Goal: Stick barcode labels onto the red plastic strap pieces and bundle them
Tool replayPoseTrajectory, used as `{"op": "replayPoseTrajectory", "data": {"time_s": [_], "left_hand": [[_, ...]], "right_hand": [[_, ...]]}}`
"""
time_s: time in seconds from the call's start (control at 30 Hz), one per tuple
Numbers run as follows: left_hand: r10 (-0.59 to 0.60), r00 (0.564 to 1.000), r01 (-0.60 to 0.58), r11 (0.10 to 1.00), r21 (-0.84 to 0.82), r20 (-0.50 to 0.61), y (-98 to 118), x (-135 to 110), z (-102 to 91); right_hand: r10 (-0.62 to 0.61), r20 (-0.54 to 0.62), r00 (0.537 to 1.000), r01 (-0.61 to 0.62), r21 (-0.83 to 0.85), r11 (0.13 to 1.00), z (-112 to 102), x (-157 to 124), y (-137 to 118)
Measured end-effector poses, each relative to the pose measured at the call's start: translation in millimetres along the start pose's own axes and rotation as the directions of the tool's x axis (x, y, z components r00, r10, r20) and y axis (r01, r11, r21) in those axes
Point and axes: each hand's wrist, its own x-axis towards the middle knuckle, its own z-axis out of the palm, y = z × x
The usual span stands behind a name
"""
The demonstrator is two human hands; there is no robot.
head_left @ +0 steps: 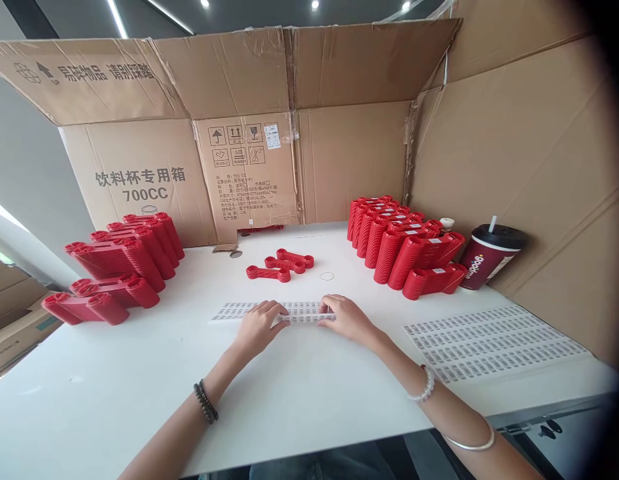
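Both hands work at the middle of the white desk (89, 373), near the lower centre of the frame. The left hand (259, 327) and the right hand (346, 317) are closed in a light pinch on a strip of barcode labels (304, 318), with the fingers of each hand pressed onto it. The strip lies across a longer label sheet (239, 311) flat on the desk.

Just beyond the hands lie three red ribbed plastic pieces (282, 265), flat and overlapping. Two larger stacks of the same pieces stand further out: the left stack (124, 260) at the left of the frame and the right stack (399, 247) at the right. A wide sheet of barcode labels (494, 343) lies at the lower right.

Behind everything rises an opened cardboard carton (349, 153) with its flaps up, printed "700CC" on its wall. At the right, beside the right stack, stands a dark lidded drink cup (486, 260) with a white straw; its contents are hidden. A small white-capped bottle (446, 225) sits just behind the right stack.
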Motion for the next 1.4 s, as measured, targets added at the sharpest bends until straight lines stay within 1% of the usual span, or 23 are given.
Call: {"op": "replayPoseTrajectory", "data": {"time_s": [0.1,0.2,0.33,0.47,0.63,0.77,0.9,1.03,1.13,1.23,1.33,1.4], "left_hand": [[0.054,0.998,-0.052,0.997,0.05,-0.041,0,0,-4.1],[0.081,0.997,-0.079,0.994,0.071,-0.02,-2,1,-6.8],[0.097,0.995,-0.098,0.994,0.052,0.032,-5,2,-7.3],[0.106,0.994,-0.107,0.994,0.016,0.041,-6,2,-7.2],[0.114,0.993,-0.113,0.994,-0.008,0.028,-5,2,-7.4],[0.122,0.99,-0.122,0.993,0.004,0.068,-6,2,-6.0],[0.098,0.989,-0.096,0.995,-0.016,0.113,-9,2,-3.4],[0.056,0.991,-0.052,0.998,-0.034,0.119,-15,2,-4.5],[0.016,0.993,-0.009,0.998,-0.06,0.117,-19,3,-8.3],[0.007,0.993,0.003,0.996,-0.087,0.115,-20,3,-12.3],[0.008,0.99,0.007,0.995,-0.104,0.144,-19,3,-15.5],[0.01,0.985,0.008,0.994,-0.105,0.17,-18,2,-16.9]], "right_hand": [[-0.019,-0.063,0.998,0.02,0.018,1.0,0,0,-1],[-0.047,-0.072,0.996,0.047,-0.008,0.999,0,1,0],[-0.052,-0.029,0.998,0.05,-0.066,0.997,1,3,1],[-0.046,-0.008,0.999,0.044,-0.116,0.992,0,4,1],[-0.057,0.007,0.998,0.058,-0.121,0.991,-1,4,5],[-0.071,0.048,0.996,0.077,-0.122,0.99,1,4,7],[-0.071,0.083,0.994,0.082,-0.131,0.988,0,4,10],[-0.034,0.11,0.993,0.048,-0.127,0.991,-6,2,14],[0.006,0.082,0.997,0.002,-0.104,0.995,-11,3,17],[0.019,0.038,0.999,-0.016,-0.086,0.996,-12,4,19],[0.019,0.014,1.0,-0.018,-0.096,0.995,-9,6,20],[0.014,0.024,1.0,-0.011,-0.104,0.995,-9,6,20]]}}
